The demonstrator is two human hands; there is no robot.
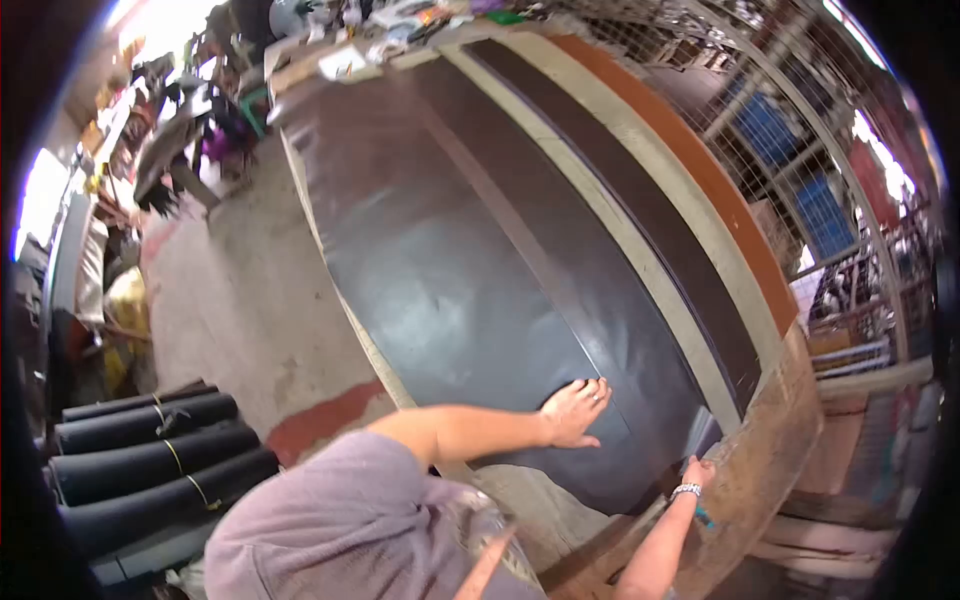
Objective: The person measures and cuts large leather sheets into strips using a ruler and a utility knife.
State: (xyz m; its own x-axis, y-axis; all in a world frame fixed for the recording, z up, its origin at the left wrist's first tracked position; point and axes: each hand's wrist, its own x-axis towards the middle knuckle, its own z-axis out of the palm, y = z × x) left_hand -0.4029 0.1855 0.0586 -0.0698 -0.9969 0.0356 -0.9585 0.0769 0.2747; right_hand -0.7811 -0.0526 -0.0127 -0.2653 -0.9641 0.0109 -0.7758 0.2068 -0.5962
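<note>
A large sheet of dark, leather-like material (430, 290) is spread over a long worktable, glossy and slightly rippled. My left hand (577, 413) lies flat on it near the close end, fingers spread, with a ring on one finger. Just beyond those fingertips ends a long, narrow brownish strip (510, 225) running lengthwise along the sheet. At the sheet's near right corner (703, 432), which curls up and shines, the fingers of my right hand (700, 472) are closed on the edge. A bracelet circles that wrist, and a small teal item (705, 516) shows beside it.
Further right on the table lie a narrow dark strip (640, 205) and an orange-brown strip (690, 150). Wire mesh (770, 100) stands along the right side. Several black rolls (150, 450) are stacked at the lower left, beside the concrete floor (250, 270). Clutter covers the table's far end.
</note>
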